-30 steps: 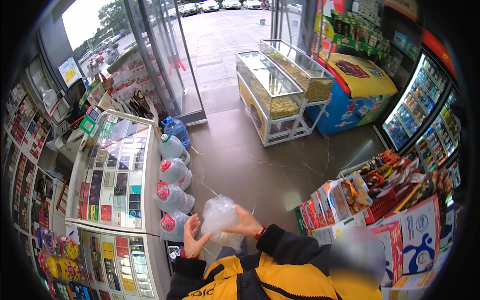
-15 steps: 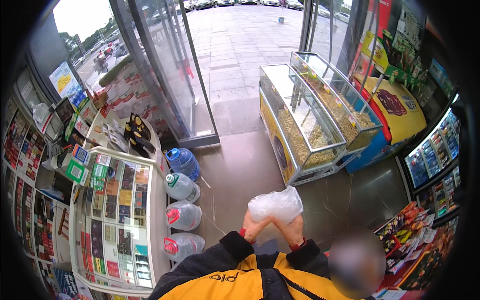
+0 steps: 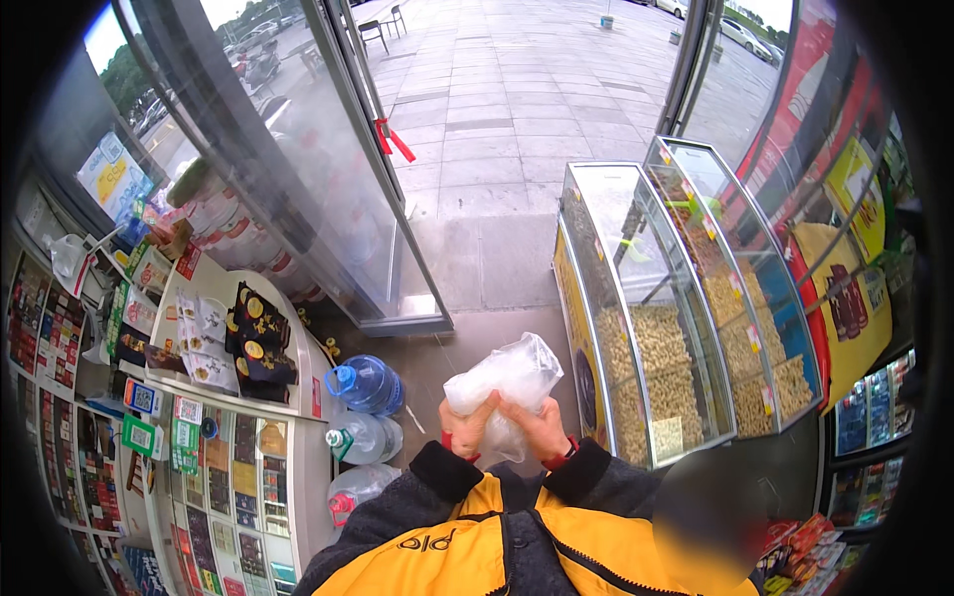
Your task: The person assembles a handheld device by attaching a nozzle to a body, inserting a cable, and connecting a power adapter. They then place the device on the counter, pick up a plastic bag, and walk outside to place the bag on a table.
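Note:
In front of my chest I hold a bundle of clear plastic bags [image 3: 509, 375], bunched up, with a loose part hanging below. My left hand [image 3: 467, 427] is closed on its left side. My right hand [image 3: 537, 427] grips its right side, and both thumbs press on the near face. The fingers behind the plastic are mostly hidden. To the right of the bundle stands the nearest glass display case [image 3: 656, 343], holding pale, nut-like pieces.
Large water bottles [image 3: 370, 385] line the floor beside the counter [image 3: 316, 467] at left. A glass door [image 3: 343, 199] stands open ahead, with paving [image 3: 507, 149] beyond. Yellow-and-red equipment [image 3: 845, 298] and drinks shelves [image 3: 870, 407] are at right. Colourful snack packets [image 3: 810, 556] sit at lower right.
The doorway and display cases have come closer as I moved forward. My hands and the plastic bundle sit further left in view, and the thumbs now show on its near face.

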The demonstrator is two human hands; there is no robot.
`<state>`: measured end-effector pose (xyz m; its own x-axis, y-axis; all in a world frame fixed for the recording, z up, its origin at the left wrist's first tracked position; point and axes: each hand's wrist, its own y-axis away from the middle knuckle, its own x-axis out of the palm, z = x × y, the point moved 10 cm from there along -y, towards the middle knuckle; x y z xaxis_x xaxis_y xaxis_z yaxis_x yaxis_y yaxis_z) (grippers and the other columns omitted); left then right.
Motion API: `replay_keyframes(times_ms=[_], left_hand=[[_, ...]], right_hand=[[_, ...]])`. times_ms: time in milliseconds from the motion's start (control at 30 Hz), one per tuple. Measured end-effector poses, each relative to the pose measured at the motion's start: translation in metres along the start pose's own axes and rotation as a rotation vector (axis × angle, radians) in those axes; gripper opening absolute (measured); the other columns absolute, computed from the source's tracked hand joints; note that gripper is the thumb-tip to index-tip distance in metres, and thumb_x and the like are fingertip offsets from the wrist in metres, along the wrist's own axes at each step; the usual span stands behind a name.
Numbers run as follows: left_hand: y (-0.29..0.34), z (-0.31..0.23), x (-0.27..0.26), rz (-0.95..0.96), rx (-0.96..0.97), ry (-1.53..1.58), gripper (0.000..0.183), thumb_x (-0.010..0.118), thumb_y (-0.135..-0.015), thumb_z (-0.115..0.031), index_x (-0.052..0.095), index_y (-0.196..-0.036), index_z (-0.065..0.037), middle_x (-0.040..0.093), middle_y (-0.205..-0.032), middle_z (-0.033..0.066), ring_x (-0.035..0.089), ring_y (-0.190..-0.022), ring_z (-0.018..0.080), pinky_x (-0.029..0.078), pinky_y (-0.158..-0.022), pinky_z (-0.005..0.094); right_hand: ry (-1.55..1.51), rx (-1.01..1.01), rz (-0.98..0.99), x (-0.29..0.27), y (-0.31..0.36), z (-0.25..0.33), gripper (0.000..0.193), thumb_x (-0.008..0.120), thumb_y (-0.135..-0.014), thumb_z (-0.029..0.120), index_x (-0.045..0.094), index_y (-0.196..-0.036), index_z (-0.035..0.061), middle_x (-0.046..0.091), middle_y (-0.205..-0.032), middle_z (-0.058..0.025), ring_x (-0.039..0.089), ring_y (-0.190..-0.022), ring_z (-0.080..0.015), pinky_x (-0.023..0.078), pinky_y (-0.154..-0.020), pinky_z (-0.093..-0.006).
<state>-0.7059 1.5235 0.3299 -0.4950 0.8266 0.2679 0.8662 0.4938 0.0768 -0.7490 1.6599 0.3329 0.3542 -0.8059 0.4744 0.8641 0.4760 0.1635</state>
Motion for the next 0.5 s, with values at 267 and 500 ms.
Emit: replay_keyframes(times_ms=[267,500], left_hand=[[-0.248,-0.003,0.111,0.248,-0.086,-0.035,0.045,0.080,-0.080,-0.015,0.060,-0.117,0.001,0.067,-0.109,0.0078,0.063,-0.096,0.0154,0.051,-0.086,0.0296],[-0.409,0.033,0.242,0.769,-0.147,-0.364,0.063,0.077,-0.083,-0.027,0.047,-0.131,0.000,0.058,-0.125,0.0131,0.057,-0.111,0.0186,0.047,-0.095,0.0335]], right_hand=[[0.008,-0.032,-0.179,-0.068,-0.215,0.071,0.044,0.074,-0.083,0.010,0.059,-0.122,-0.0008,0.066,-0.114,-0.0076,0.063,-0.101,-0.0169,0.049,-0.088,-0.0304],[-0.159,-0.160,-0.475,-0.163,-0.335,0.130,0.051,0.073,-0.080,0.007,0.054,-0.127,-0.0022,0.062,-0.120,-0.0108,0.060,-0.108,-0.0216,0.047,-0.092,-0.0348]])
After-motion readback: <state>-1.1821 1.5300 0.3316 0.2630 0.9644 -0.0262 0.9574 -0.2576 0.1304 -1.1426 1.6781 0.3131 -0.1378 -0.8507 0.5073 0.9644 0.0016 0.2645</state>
